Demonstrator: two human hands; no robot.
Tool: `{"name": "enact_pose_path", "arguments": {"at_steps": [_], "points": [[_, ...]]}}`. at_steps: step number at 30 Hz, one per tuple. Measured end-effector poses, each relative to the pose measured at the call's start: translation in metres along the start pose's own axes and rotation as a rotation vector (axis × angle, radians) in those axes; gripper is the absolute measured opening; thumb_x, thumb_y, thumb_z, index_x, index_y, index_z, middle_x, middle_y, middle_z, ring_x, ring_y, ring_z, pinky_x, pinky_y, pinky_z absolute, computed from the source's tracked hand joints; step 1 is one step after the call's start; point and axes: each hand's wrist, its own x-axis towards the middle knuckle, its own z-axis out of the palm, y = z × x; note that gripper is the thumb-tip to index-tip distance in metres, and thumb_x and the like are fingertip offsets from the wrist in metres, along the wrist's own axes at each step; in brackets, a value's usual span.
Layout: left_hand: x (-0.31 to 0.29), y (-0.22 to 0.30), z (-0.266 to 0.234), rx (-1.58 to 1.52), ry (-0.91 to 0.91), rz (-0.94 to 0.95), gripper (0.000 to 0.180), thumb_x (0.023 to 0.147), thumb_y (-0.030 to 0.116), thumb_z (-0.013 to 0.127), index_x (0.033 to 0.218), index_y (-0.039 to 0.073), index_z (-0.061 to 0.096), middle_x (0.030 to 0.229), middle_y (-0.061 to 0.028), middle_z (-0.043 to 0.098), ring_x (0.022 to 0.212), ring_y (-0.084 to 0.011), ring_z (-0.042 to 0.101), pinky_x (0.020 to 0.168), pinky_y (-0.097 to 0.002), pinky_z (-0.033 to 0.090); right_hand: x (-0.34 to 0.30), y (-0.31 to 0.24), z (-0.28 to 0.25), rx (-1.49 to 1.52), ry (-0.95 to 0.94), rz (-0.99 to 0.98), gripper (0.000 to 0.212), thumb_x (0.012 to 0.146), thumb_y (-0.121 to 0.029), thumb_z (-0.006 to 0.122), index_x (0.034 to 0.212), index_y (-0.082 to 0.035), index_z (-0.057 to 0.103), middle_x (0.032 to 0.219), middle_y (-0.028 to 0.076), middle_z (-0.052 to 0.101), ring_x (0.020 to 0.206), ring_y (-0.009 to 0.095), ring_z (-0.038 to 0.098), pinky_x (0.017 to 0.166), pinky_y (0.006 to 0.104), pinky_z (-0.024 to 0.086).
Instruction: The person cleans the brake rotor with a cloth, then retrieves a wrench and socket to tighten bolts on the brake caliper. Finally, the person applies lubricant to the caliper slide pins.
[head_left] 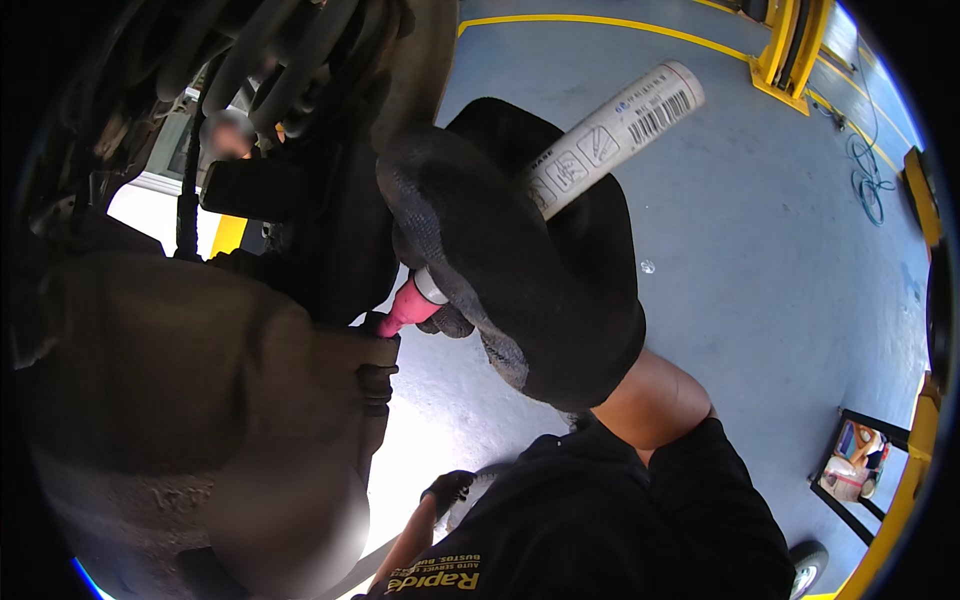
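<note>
My right hand (pixel 520 270), in a black glove, is wrapped round a white paint marker (pixel 620 125) with a pink tip. Printed pictograms and a barcode run along its barrel, part of which the fingers hide. The pink tip touches or nearly touches a bolt end (pixel 378 325) on the edge of a brown, rusty undercarriage part (pixel 200 360). Lower down, my left hand (pixel 450 490), also black-gloved, appears small and dark near my body. A pale thing lies beside it, and whether the fingers hold it I cannot make out.
A dark coil spring (pixel 290 60) hangs at upper left, with a person (pixel 230 135) seen beyond it. Yellow lift posts (pixel 790 55) stand at the right. A teal hose (pixel 868 180) lies coiled on the blue-grey floor. A tray of items (pixel 856 460) and a wheel (pixel 808 568) are at lower right.
</note>
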Motion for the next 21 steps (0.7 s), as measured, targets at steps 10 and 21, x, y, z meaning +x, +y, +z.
{"name": "enact_pose_path", "arguments": {"at_steps": [10, 21], "points": [[-0.004, 0.008, 0.002, 0.058, 0.004, 0.009, 0.028, 0.105, 0.023, 0.057, 0.123, 0.010, 0.073, 0.106, -0.0040, 0.072, 0.082, -0.0144, 0.064, 0.076, -0.0306, 0.056, 0.001, -0.001, -0.009, -0.010, -0.081, -0.004, 0.025, 0.103, -0.015, 0.060, 0.121, 0.003, 0.062, 0.096, 0.010, 0.066, 0.078, 0.013, 0.065, 0.056, 0.0254, 0.048], [0.007, -0.011, -0.007, 0.009, -0.014, -0.016, 0.028, 0.105, 0.022, 0.054, 0.123, 0.011, 0.073, 0.108, -0.0041, 0.074, 0.081, -0.0138, 0.064, 0.076, -0.0304, 0.055, 0.000, -0.001, -0.007, 0.075, -0.014, 0.151, 0.028, 0.106, -0.021, 0.057, 0.124, 0.001, 0.060, 0.092, 0.010, 0.066, 0.068, 0.014, 0.065, 0.052, 0.0262, 0.049]]}}
